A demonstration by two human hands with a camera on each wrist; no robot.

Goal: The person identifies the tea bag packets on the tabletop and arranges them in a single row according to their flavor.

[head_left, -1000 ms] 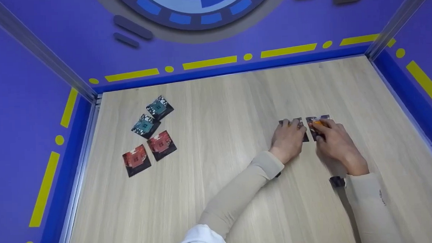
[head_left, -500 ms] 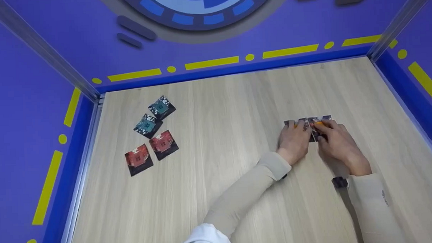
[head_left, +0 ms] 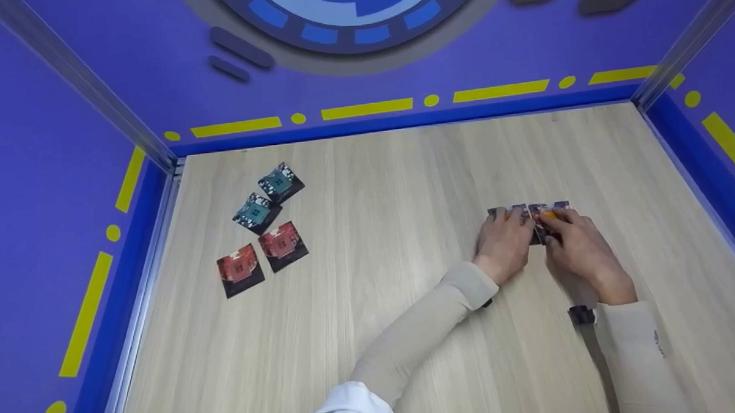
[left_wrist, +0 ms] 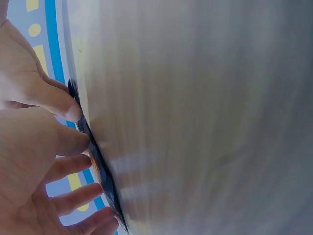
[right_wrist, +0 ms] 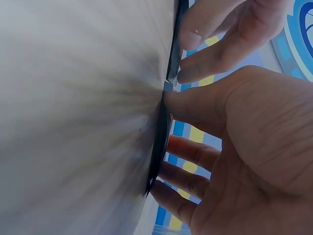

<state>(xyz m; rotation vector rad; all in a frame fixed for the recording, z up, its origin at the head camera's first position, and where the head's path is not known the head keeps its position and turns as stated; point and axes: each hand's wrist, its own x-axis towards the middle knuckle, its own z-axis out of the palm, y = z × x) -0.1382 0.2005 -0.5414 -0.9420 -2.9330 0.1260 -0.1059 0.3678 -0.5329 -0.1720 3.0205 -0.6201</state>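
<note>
Reference: the head view, clock face centred on the table (head_left: 375, 243), with 12 o'clock at the far wall (head_left: 362, 66).

Change: over the past second, the left card (head_left: 534, 238) has shifted toward 3 o'clock, reducing its gap to the right card (head_left: 538, 216) to a narrow seam. The right card shows no evident shift. Result: both cards lie flat at 2 o'clock, side by side, apparently close to alignment. Edge contact cannot be confirmed.

Left hand (head_left: 504, 244): fingers spread and slightly bent, tips and thumb resting on the left card, not wrapped round it. Right hand (head_left: 583, 248): fingers extended, tips and thumb touching the right card in the same manner. Both hands cover much of the printed faces.

Unaltered items: two teal cards (head_left: 281, 182) at 10 o'clock, two red cards (head_left: 240, 269) at 9 o'clock, all well apart from the hands.
</note>
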